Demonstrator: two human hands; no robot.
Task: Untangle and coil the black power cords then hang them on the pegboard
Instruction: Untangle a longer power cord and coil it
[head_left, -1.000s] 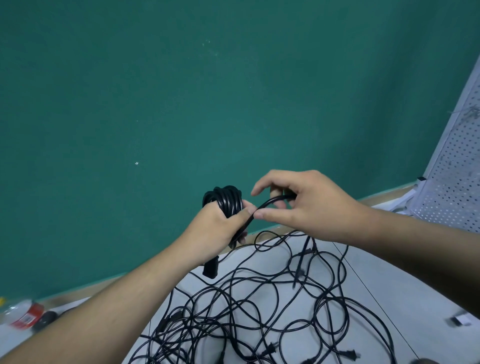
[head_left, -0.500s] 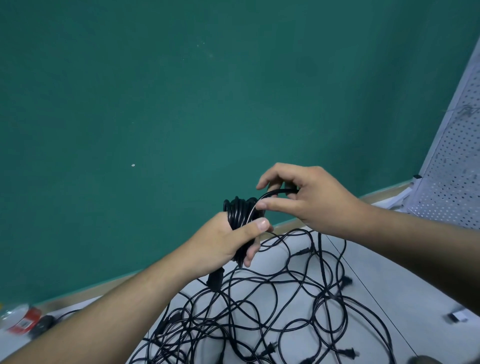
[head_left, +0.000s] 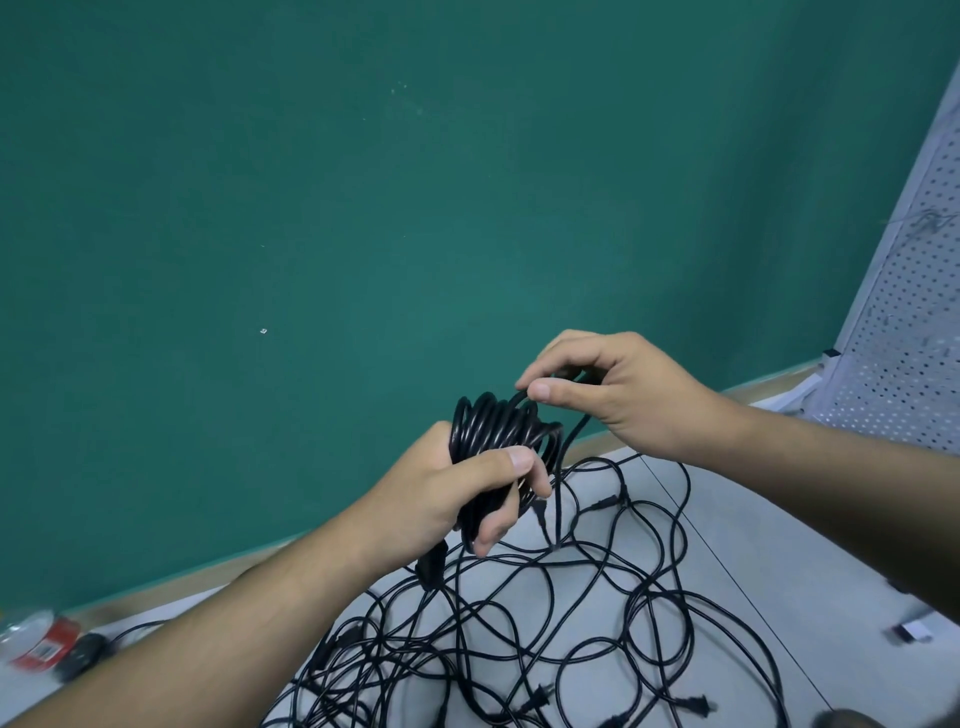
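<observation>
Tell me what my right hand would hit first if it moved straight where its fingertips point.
Likely the coiled cord gripped by your left hand; the right hand points left at its top loops, depth unclear.

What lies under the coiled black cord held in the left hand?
A loose tangle of black power cords spreads over the pale grey floor beneath the coiled black cord. The left hand and forearm cover the tangle's near-left part.

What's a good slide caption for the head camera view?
Left hand grips a coiled black cord; right hand pinches its loose strand above tangled cords.
</observation>
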